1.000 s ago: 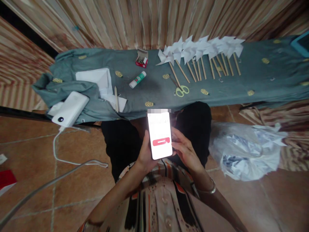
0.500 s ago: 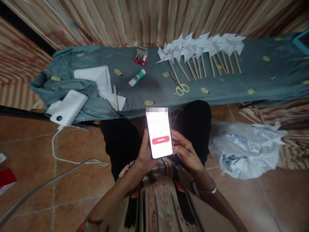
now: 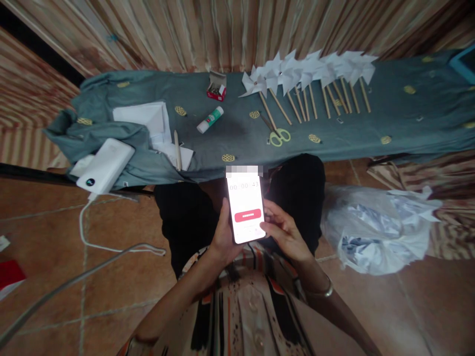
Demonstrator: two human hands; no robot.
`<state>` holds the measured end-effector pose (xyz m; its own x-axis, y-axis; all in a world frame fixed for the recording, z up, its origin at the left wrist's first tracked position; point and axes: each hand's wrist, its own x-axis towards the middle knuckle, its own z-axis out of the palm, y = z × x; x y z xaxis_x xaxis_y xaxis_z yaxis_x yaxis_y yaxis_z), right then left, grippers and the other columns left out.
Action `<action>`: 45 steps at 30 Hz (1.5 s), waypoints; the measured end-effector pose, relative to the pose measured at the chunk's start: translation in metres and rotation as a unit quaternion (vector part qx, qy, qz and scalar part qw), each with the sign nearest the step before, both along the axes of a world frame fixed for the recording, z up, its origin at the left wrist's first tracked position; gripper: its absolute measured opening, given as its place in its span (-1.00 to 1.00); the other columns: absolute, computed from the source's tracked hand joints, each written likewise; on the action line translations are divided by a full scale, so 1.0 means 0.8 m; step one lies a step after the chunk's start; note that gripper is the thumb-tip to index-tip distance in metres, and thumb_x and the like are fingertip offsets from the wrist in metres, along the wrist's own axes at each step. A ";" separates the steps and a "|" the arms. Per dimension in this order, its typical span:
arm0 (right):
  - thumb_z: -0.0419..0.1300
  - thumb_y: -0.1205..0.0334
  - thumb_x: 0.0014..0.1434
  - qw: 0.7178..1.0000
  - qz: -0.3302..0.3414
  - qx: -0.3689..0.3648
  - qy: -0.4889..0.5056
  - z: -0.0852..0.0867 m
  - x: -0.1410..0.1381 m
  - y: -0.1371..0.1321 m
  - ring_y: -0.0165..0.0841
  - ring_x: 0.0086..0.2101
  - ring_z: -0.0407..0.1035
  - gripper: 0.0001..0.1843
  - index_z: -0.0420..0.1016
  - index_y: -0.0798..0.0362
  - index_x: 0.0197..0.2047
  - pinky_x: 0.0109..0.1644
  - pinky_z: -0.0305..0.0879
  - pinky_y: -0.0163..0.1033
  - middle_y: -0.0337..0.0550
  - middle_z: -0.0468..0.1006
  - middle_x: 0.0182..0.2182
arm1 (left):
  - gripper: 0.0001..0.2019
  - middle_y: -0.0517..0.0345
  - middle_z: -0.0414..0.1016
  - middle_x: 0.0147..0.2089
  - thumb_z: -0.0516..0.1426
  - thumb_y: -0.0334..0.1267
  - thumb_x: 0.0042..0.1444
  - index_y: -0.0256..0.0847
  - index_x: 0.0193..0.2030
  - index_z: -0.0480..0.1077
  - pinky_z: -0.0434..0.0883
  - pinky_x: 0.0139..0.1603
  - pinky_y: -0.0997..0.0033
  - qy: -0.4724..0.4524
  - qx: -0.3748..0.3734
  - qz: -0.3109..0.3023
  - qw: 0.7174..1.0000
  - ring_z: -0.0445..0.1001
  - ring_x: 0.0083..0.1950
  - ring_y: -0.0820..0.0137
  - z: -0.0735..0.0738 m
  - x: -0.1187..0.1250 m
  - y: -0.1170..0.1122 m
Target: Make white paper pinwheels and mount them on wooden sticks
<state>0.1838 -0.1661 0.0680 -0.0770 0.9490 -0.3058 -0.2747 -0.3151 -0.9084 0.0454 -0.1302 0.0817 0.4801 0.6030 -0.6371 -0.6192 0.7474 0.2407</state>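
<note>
A lit smartphone (image 3: 245,200) is held upright above my lap, its white screen showing a timer at 00:00:43 and a red button. My left hand (image 3: 224,235) is closed around the phone's left and lower side. From the right, my right hand (image 3: 285,230) grips the other edge, its thumb over the lower right of the screen. Beyond the phone, a row of white paper pinwheels (image 3: 280,74) on wooden sticks lies on the cloth-covered table (image 3: 237,128). Green-handled scissors (image 3: 280,137) and a glue stick (image 3: 210,119) lie nearer to me.
At the left are folded white paper (image 3: 143,116), a pale pointed stick (image 3: 177,151) and a white power bank (image 3: 107,165) with a cable. A small open red box (image 3: 216,88) stands at the back. A clear plastic bag (image 3: 382,232) rests on the floor at right.
My right thumb has shifted slightly up and left onto the phone's screen. The phone has moved very slightly, and the timer digits look sharper. The table items are unchanged.
</note>
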 end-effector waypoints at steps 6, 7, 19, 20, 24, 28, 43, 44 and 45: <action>0.25 0.27 0.07 1.000 -0.009 -0.009 0.000 -0.004 0.002 -0.003 -0.40 -0.35 0.32 -0.53 0.42 -0.08 0.09 -0.41 0.20 -0.36 -0.20 0.51 -0.22 | -0.32 -0.15 0.60 -0.11 -0.26 0.12 0.31 -0.39 0.21 0.31 0.48 -0.06 0.13 -0.015 0.007 0.005 1.000 0.59 -0.14 0.14 -0.003 -0.002 -0.001; 0.24 0.27 0.07 1.000 -0.012 -0.010 0.000 -0.005 0.003 -0.004 -0.40 -0.34 0.32 -0.52 0.42 -0.09 0.10 -0.43 0.19 -0.36 -0.20 0.50 -0.22 | -0.33 -0.14 0.61 -0.11 -0.25 0.12 0.31 -0.38 0.20 0.32 0.48 -0.07 0.14 -0.018 0.009 0.006 1.000 0.59 -0.14 0.14 -0.003 -0.002 -0.001; 0.20 0.27 0.09 1.000 -0.009 -0.023 0.018 -0.003 0.002 -0.003 -0.42 -0.41 0.25 -0.53 0.43 -0.11 0.11 -0.47 0.17 -0.37 -0.22 0.45 -0.28 | -0.36 -0.10 0.59 -0.07 -0.20 0.15 0.29 -0.29 0.21 0.33 0.47 -0.02 0.09 -0.021 0.005 -0.001 1.000 0.56 -0.07 0.13 0.003 -0.002 -0.001; 0.20 0.27 0.10 1.000 -0.007 -0.021 0.017 -0.001 0.002 -0.003 -0.43 -0.42 0.25 -0.54 0.43 -0.11 0.11 -0.48 0.16 -0.38 -0.22 0.44 -0.28 | -0.36 -0.09 0.59 -0.06 -0.20 0.15 0.29 -0.28 0.21 0.32 0.47 -0.02 0.08 -0.024 0.006 -0.002 1.000 0.56 -0.07 0.13 0.003 -0.002 -0.001; 0.19 0.21 0.12 1.000 -0.009 -0.018 0.011 0.002 0.000 -0.001 -0.45 -0.47 0.21 -0.58 0.43 -0.10 0.09 -0.54 0.11 -0.39 -0.23 0.44 -0.31 | -0.36 -0.10 0.58 -0.05 -0.21 0.15 0.29 -0.26 0.23 0.30 0.46 0.00 0.03 -0.030 0.003 -0.008 1.000 0.54 -0.01 0.11 0.005 -0.003 -0.002; 0.19 0.15 0.14 1.000 -0.013 -0.017 -0.001 0.002 -0.003 0.002 -0.46 -0.50 0.22 -0.59 0.43 -0.08 0.08 -0.58 0.08 -0.39 -0.20 0.50 -0.28 | -0.38 -0.10 0.57 -0.02 -0.20 0.13 0.29 -0.26 0.25 0.29 0.46 0.01 0.03 -0.030 -0.001 -0.004 1.000 0.53 0.00 0.11 0.005 -0.003 -0.004; 0.20 0.16 0.14 0.999 -0.029 -0.030 0.013 0.005 -0.014 0.008 -0.47 -0.53 0.31 -0.63 0.46 -0.05 0.03 -0.51 0.24 -0.38 -0.21 0.58 -0.22 | -0.40 -0.10 0.56 0.02 -0.15 0.10 0.30 -0.26 0.31 0.22 0.46 0.00 0.12 -0.022 -0.003 0.005 1.000 0.57 -0.07 0.15 0.004 0.000 -0.011; 0.20 0.15 0.14 0.999 -0.029 -0.030 0.009 0.005 -0.015 0.008 -0.48 -0.54 0.29 -0.63 0.46 -0.05 0.03 -0.52 0.23 -0.38 -0.21 0.57 -0.22 | -0.40 -0.10 0.56 0.02 -0.13 0.10 0.29 -0.25 0.31 0.22 0.46 -0.01 0.14 -0.025 -0.004 0.007 1.000 0.57 -0.07 0.15 0.004 0.000 -0.011; 0.20 0.15 0.14 0.999 -0.029 -0.030 0.005 0.005 -0.015 0.008 -0.48 -0.55 0.28 -0.64 0.46 -0.04 0.03 -0.52 0.22 -0.38 -0.21 0.57 -0.22 | -0.40 -0.10 0.56 0.03 -0.12 0.09 0.29 -0.25 0.31 0.21 0.47 -0.01 0.15 -0.026 -0.004 0.010 1.000 0.57 -0.08 0.15 0.003 0.000 -0.011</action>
